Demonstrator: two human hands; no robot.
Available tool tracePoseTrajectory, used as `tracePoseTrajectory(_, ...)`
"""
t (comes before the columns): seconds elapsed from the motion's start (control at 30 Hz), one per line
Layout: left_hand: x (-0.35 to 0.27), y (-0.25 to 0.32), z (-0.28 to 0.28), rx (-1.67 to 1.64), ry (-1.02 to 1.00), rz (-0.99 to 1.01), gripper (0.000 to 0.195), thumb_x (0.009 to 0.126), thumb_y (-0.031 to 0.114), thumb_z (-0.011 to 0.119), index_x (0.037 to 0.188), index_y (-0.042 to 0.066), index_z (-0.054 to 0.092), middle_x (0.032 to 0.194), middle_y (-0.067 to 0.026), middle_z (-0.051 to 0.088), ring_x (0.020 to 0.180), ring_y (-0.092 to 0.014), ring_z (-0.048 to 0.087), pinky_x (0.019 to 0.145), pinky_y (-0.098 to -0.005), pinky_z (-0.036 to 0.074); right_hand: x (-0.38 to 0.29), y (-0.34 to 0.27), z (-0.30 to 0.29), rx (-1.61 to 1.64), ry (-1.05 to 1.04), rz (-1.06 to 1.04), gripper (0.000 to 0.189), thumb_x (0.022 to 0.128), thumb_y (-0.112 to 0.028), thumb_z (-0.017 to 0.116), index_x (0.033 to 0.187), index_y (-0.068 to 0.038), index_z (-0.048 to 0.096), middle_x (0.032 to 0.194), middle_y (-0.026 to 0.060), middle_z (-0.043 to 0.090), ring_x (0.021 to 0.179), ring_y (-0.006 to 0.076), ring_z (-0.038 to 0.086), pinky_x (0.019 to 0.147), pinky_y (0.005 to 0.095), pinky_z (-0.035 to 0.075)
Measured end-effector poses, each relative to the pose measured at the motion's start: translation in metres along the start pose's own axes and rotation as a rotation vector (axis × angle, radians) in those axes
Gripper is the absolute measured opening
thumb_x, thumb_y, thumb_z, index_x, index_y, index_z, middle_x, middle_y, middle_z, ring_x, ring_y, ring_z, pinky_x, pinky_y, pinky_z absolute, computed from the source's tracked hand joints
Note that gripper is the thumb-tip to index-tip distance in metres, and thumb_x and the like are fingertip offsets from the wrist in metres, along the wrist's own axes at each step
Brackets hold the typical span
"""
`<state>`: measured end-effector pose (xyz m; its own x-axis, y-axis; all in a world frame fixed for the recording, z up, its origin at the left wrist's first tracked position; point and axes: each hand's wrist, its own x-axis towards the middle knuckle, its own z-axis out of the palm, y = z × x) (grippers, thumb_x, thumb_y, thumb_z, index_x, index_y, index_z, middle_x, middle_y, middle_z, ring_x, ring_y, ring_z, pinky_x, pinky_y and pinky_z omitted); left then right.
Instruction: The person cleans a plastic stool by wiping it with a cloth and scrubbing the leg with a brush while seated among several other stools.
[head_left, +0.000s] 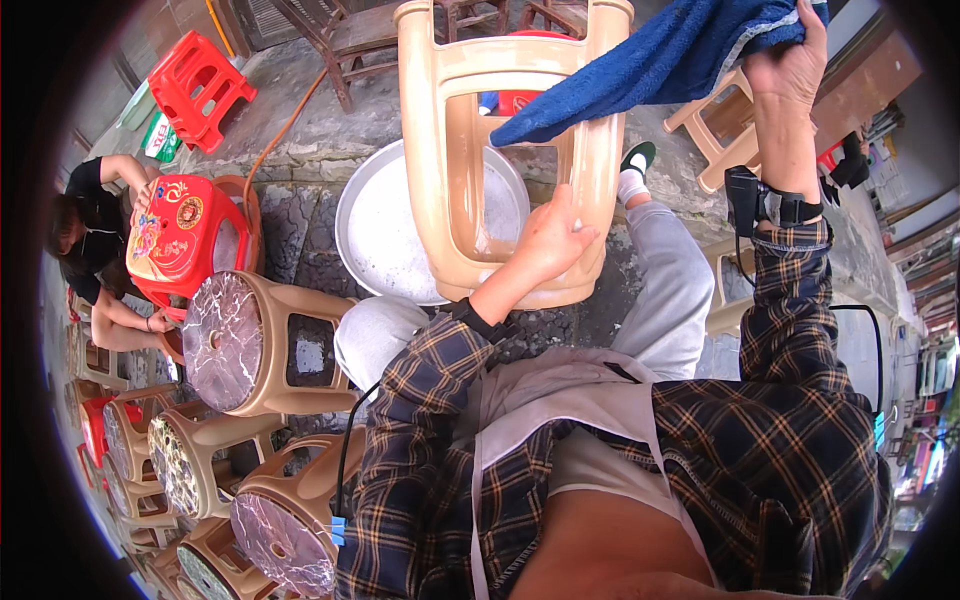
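A beige plastic stool (424, 150) is held up tilted over a round metal basin (360, 225), its open leg frame facing me. My left hand (551, 232) grips the stool at a leg on its near right part. Raised at the upper right, my right hand (787, 67) clutches a blue towel (637, 71) with a pale edge. The towel's loose end hangs across the stool's opening. Whitish suds or cloudy water fill the basin, which the stool partly covers.
At left, a co-worker (94, 225) holds a red stool (184, 225) with a flower print. Several brown stools with marbled seats (225, 341) stand at lower left. A red stool (199, 90), an orange hose (281, 127) and a wooden chair (360, 37) are farther back.
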<state>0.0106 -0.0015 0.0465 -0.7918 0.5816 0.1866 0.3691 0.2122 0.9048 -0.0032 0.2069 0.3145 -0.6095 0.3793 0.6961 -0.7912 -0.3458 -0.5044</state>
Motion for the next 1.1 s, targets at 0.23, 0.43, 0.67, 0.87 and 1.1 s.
tracePoseTrajectory(0.23,0.001,0.004,0.006,0.013,-0.029,0.010,0.042,0.083,0.021,0.072,0.111,0.001,0.048,0.096,-0.0192,0.066,0.092,-0.034,0.067,0.079,-0.0419,0.051,-0.047,0.067,-0.067,-1.497,-0.415,-0.222,0.040,0.074,-0.016,0.075,0.111,-0.004,0.063,0.101,0.0112,0.065,0.096,0.0264,0.060,0.088,0.0362,0.048)
tracePoseTrajectory(0.43,0.015,-0.015,-0.010,-0.747,-0.115,-0.202,0.025,0.093,0.023,0.061,0.107,0.003,0.055,0.100,-0.0112,0.068,0.091,-0.023,0.069,0.074,-0.0346,0.054,-0.116,0.083,-0.074,-1.538,-0.680,-0.313,0.062,0.064,-0.024,0.079,0.120,-0.005,0.059,0.113,0.0197,0.059,0.104,0.0396,0.053,0.096,0.0466,0.042)
tracePoseTrajectory(0.67,0.006,-0.003,-0.036,-1.229,-0.149,-0.241,0.057,0.099,0.059,0.040,0.114,0.006,0.057,0.097,-0.0039,0.067,0.085,-0.014,0.065,0.075,-0.0262,0.052,-0.219,0.068,-0.079,-1.535,-0.570,-0.121,0.066,0.067,-0.034,0.085,0.119,-0.003,0.058,0.112,0.0169,0.061,0.105,0.0343,0.059,0.090,0.0414,0.048)
tracePoseTrajectory(0.87,0.008,-0.016,-0.024,-0.441,-0.086,-0.103,0.059,0.093,0.063,0.051,0.100,0.007,0.065,0.095,-0.0110,0.069,0.088,-0.021,0.068,0.079,-0.0355,0.052,-0.256,0.060,-0.074,-1.503,-0.602,-0.023,0.062,0.060,-0.016,0.082,0.116,-0.004,0.058,0.112,0.0147,0.059,0.105,0.0340,0.057,0.091,0.0415,0.047)
tracePoseTrajectory(1.1,-0.036,0.003,-0.085,0.691,-0.217,0.093,0.055,0.086,0.058,0.061,0.087,0.003,0.065,0.076,-0.0193,0.066,0.080,-0.039,0.065,0.072,-0.0457,0.051,-0.257,0.062,-0.080,-1.515,-0.646,-0.011,0.066,0.053,-0.007,0.081,0.115,-0.008,0.058,0.113,0.0122,0.059,0.105,0.0339,0.056,0.091,0.0412,0.048)
